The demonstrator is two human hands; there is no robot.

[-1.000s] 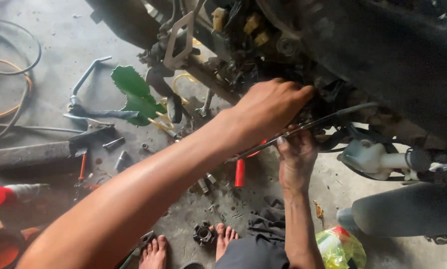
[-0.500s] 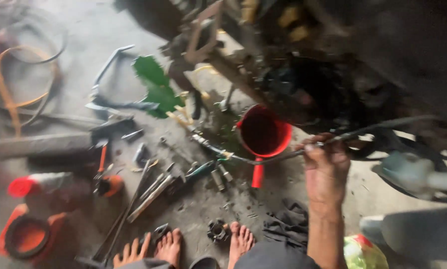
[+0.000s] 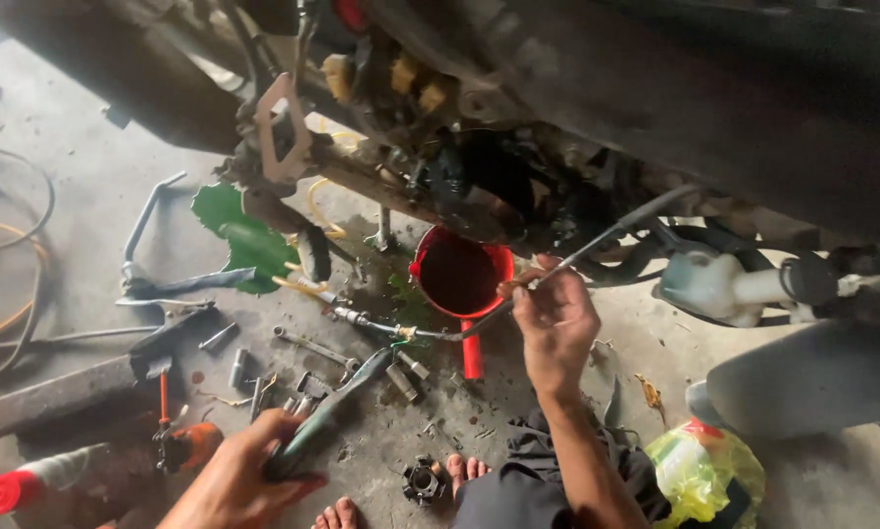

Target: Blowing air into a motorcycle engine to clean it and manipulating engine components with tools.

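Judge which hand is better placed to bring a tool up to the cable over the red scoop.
Probably the left. The left hand already grips the green-handled tool on the floor, while the right hand pinches the cable beside the red scoop, so it is occupied.

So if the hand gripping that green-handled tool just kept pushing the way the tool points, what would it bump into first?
The left hand aims the green-handled tool up and right. Just past its tip lie the loose sockets, then the cable, then the red funnel. Depth is unclear, so probably the sockets first.
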